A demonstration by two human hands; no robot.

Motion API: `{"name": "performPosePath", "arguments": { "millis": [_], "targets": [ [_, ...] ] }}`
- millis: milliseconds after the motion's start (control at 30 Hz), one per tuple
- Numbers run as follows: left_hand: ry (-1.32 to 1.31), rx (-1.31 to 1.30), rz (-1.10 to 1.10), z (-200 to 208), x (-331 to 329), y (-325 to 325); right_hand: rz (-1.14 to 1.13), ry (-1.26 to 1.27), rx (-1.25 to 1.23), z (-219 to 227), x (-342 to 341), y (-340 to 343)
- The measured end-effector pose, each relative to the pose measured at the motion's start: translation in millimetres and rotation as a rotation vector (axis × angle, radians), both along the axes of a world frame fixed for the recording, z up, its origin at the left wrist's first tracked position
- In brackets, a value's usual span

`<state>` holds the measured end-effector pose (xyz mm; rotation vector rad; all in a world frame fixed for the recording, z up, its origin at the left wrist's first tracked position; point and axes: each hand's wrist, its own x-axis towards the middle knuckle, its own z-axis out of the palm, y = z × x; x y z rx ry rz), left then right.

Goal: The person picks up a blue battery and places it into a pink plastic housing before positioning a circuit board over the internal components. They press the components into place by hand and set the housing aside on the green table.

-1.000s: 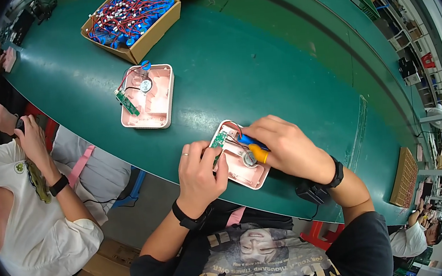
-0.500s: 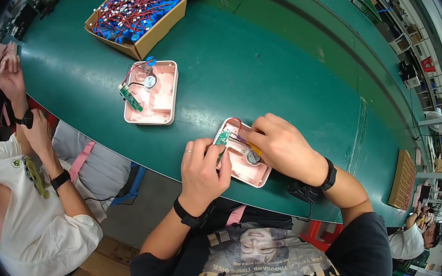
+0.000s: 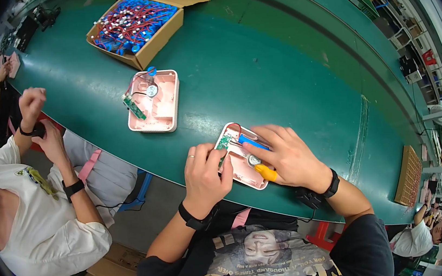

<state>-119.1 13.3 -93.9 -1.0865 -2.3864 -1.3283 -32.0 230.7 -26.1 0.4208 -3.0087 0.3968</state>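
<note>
A pale pink plastic housing lies at the table's near edge, between my hands. At its left end, my left hand pinches a small green circuit board. Over the right side of the housing is my right hand, its fingers curled on a blue rod-shaped piece. A yellow piece sticks out from under the same hand; whether the two are joined cannot be seen. Between them sits a round silver part. Thin red wire loops at the housing's far end.
Another pink housing with a board and wires stands farther left. Behind it, an open cardboard box holds blue cells with red wires. A shallow partitioned tray lies at the right. A co-worker in white sits at the left.
My right hand has shifted right and spread from the housing, baring the blue piece; the yellow piece now shows nearer to me. My left hand stays at the board. The co-worker's hands have moved.
</note>
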Motion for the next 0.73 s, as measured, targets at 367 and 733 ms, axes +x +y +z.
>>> {"name": "performPosePath", "arguments": {
  "millis": [367, 733],
  "targets": [
    [0.024, 0.010, 0.024, -4, 3, 3, -0.053, -0.008, -0.102, -13, 12, -6],
    [0.146, 0.048, 0.059, -6, 7, -4, -0.158, -0.050, -0.019, -2, 16, -27]
  ]
}}
